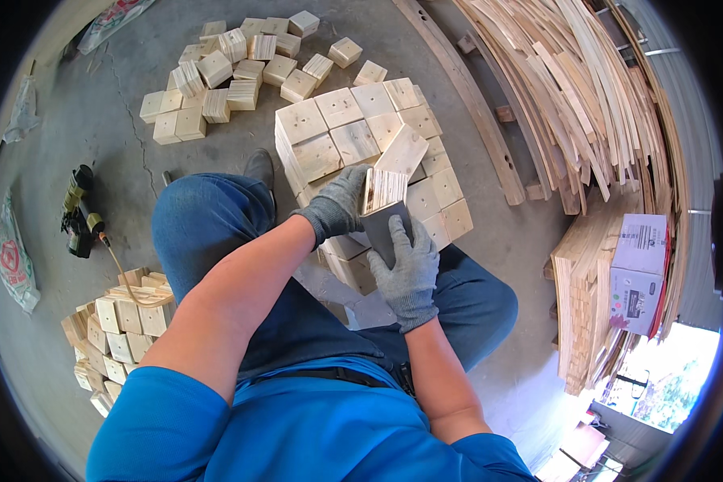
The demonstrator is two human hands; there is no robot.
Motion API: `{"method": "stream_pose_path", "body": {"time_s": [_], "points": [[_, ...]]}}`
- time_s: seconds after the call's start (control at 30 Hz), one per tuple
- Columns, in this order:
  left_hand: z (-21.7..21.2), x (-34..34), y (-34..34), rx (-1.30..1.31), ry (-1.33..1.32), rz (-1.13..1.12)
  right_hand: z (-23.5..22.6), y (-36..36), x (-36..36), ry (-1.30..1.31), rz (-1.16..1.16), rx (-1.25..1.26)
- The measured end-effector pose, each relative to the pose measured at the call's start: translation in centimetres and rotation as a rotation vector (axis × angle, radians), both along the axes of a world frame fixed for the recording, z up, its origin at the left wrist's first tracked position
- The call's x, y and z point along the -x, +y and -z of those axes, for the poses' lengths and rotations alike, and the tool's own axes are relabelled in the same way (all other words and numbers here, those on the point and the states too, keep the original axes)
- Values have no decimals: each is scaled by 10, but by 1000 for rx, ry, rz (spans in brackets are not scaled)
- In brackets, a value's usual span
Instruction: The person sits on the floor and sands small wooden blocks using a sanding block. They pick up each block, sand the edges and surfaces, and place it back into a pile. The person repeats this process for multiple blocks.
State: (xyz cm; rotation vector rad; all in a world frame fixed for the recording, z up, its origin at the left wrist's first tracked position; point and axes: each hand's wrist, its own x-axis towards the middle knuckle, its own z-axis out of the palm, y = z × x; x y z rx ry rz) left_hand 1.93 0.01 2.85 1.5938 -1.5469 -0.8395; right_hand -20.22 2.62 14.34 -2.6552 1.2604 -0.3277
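One pale wooden block [386,188], with striped layered face, is held over the stack [304,120]; a dark grey piece [382,233] touches its near side.

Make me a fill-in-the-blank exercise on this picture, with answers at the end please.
The gloves on the left hand and right hand, at a striped block, are coloured ____.
Farther from the bottom edge is the ____ hand.
The shirt is coloured ____.
Between left and right, the box lies on the picture's ____.
Missing words: gray; left; blue; right.
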Motion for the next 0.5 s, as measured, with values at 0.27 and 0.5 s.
{"method": "stream_pose_path", "body": {"time_s": [0.27,0.5], "points": [[-2,-2,3,-56,-35,-15,14,-95,-47,-61,120,25],[-7,-1,3,-43,-36,-8,16,-130,-55,-55,234,-43]]}}
